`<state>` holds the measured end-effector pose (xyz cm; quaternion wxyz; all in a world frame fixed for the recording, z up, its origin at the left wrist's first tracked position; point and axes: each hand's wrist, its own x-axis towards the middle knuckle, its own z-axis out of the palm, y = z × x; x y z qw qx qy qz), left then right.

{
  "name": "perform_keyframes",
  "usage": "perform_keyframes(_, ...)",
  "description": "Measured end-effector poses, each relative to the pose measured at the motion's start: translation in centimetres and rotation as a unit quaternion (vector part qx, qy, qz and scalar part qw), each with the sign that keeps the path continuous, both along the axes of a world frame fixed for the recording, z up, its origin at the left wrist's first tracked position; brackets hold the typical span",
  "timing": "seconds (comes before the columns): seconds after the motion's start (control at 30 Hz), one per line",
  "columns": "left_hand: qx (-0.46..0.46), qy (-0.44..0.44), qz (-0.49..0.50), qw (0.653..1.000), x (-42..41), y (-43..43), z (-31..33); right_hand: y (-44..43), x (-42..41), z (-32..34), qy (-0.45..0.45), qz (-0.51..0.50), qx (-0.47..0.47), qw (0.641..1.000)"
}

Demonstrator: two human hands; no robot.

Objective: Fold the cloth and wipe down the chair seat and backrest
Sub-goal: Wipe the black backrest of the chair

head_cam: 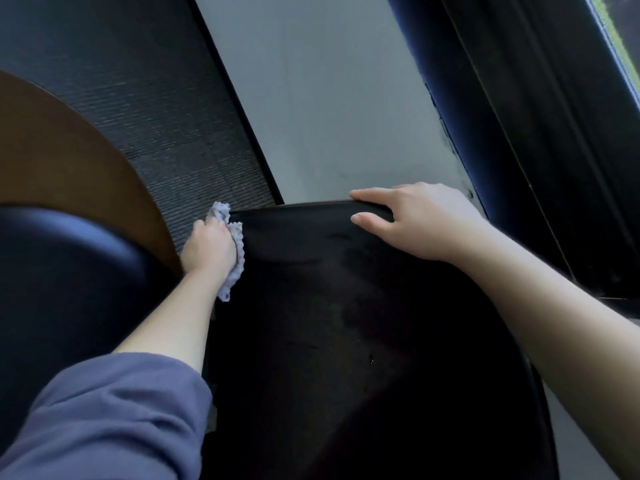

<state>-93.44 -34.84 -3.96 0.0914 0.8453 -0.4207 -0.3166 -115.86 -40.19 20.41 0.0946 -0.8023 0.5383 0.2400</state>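
A black chair [329,306] fills the middle and lower part of the view, its dark surface showing faint damp streaks. My left hand [207,247] is closed on a bunched pale grey cloth [235,251] and presses it against the chair's left edge near the top corner. My right hand [412,220] grips the chair's upper edge on the right, fingers curled over the rim and thumb on the near face. A blue-grey sleeve covers my left upper arm.
A round brown table top [69,168] lies at the left, with a second black rounded chair part [69,289] below it. Dark ribbed carpet [156,98] meets a pale grey floor strip [329,98]. A dark window frame [536,133] runs along the right.
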Motion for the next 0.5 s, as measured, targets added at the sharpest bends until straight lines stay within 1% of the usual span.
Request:
perform_keyframes(0.07,-0.036,0.013,0.006,0.999,-1.1,0.6,1.1,0.1,0.1,0.0,-0.001,0.001,-0.003,1.000)
perform_keyframes(0.13,-0.105,0.003,-0.009,0.994,-2.9,1.5,3.2,0.1,0.1,0.0,-0.001,-0.002,-0.004,1.000)
perform_keyframes(0.2,-0.202,0.017,-0.053,0.978,-5.6,2.5,5.7,0.1,0.0,-0.1,0.001,-0.006,-0.006,1.000)
perform_keyframes(0.23,-0.236,0.036,-0.068,0.969,-6.8,2.9,6.9,0.2,0.1,0.0,0.002,-0.006,-0.006,1.000)
perform_keyframes(0.27,-0.251,0.050,-0.077,0.964,-7.7,3.2,7.9,0.2,0.1,0.0,0.001,-0.005,-0.006,1.000)
perform_keyframes(0.33,-0.248,0.040,-0.105,0.962,-7.9,3.2,7.9,0.2,0.0,0.1,-0.003,-0.003,-0.003,1.000)
perform_keyframes(0.37,-0.238,0.020,-0.108,0.965,-7.3,3.2,7.1,0.2,0.0,0.0,-0.006,-0.002,-0.002,1.000)
perform_keyframes(0.4,-0.207,0.007,-0.087,0.974,-6.5,3.2,5.9,0.1,0.0,0.0,-0.008,-0.002,-0.002,1.000)
perform_keyframes(0.47,-0.110,0.017,0.017,0.994,-4.8,2.9,4.3,-0.1,-0.1,-0.1,-0.009,-0.003,0.000,1.000)
perform_keyframes(0.5,-0.070,0.025,0.062,0.995,-4.3,2.9,3.8,-0.1,-0.1,-0.1,-0.007,-0.003,0.001,1.000)
